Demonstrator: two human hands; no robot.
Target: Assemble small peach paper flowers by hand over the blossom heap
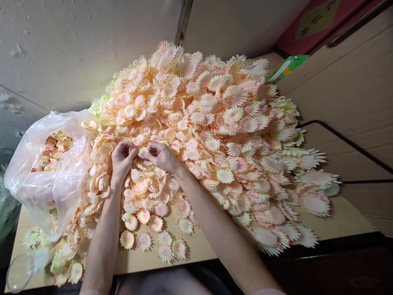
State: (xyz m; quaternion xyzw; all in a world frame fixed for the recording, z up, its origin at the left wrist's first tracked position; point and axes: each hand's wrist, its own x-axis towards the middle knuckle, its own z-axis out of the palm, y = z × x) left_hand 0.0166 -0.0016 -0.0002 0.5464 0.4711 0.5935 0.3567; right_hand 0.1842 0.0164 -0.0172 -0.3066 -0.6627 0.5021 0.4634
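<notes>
A big heap of cream and pink artificial flower heads covers a wooden table. My left hand and my right hand meet over the near left part of the heap. The fingers of both hands are pinched together at one small spot between them. Whatever they grip is too small to name. Loose flower heads lie spread flat under my forearms near the table's front edge.
A clear plastic bag holding more flower pieces sits at the left. A clear cup lies at the table's front left corner. A green box and a cardboard wall stand to the right, with a black metal rod.
</notes>
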